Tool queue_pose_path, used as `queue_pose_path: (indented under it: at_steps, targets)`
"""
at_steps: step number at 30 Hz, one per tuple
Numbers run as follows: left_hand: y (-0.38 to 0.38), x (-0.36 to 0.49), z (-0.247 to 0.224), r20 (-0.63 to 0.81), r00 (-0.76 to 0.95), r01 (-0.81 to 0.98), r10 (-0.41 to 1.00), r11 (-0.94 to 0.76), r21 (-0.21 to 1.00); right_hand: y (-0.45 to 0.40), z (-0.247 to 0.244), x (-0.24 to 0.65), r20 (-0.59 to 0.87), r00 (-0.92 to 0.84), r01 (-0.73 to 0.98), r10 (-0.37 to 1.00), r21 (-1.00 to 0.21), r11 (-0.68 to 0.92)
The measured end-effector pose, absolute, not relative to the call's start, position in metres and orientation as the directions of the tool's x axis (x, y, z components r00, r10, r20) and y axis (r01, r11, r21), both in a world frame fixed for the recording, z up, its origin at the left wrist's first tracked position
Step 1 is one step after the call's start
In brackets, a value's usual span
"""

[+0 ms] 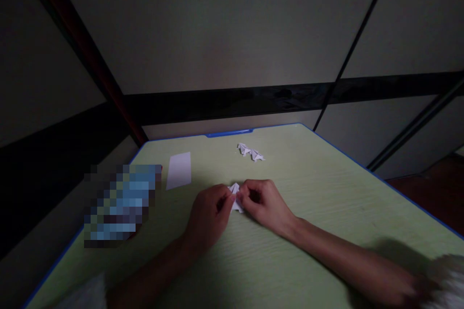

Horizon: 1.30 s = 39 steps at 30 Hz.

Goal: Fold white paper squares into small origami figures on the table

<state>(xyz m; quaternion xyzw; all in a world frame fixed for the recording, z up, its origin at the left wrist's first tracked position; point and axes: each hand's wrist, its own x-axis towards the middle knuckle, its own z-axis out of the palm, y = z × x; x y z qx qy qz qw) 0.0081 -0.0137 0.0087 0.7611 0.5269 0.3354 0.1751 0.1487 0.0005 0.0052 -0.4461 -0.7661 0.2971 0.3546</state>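
Between my two hands, near the middle of the table, is a small piece of folded white paper (235, 203) with a pointed top. My left hand (212, 207) pinches its left side between thumb and forefinger. Closed in a similar pinch, my right hand (263, 203) grips the right side. Fingers cover part of the folds. Beyond the hands, two small folded paper figures (256, 155) lie close together on the tabletop.
A flat white sheet of paper (179, 171) lies left of the hands on the pale, blue-edged table (308, 193). Farther left is a blurred-out bluish object (126, 203). A blue handle (229, 133) sits at the far edge, with dark-striped panels (224, 104) behind it.
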Motion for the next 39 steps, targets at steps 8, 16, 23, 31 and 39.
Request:
queue_pose_path:
  at_steps: [8,16,23,31,39]
  targets:
    - [-0.0137,0.0087,0.0080,0.284,0.252,0.700,0.925,-0.377,0.606,0.0025,0.0055,0.1516,0.267,-0.369,0.470,0.890,-0.773,0.427]
    - [-0.0132,0.0091,0.0060,0.253,0.222,0.698,0.942,-0.335,0.633,0.0001,0.0079,0.1524,0.310,-0.408,0.526,0.859,-0.689,0.498]
    - [-0.0159,0.0099,0.0062,0.262,0.190,0.776,0.946,-0.308,0.550,-0.0014,0.0096,0.1520,0.305,-0.414,0.598,0.858,-0.620,0.508]
    - [-0.0193,0.0114,0.0091,0.308,0.207,0.829,0.929,-0.333,0.449,-0.0043,0.0122,0.1506,0.318,-0.456,0.619,0.832,-0.559,0.552]
    - [-0.0183,0.0096,0.0080,0.335,0.260,0.848,0.906,-0.380,0.370,-0.0062,0.0118,0.1496,0.326,-0.486,0.643,0.811,-0.494,0.585]
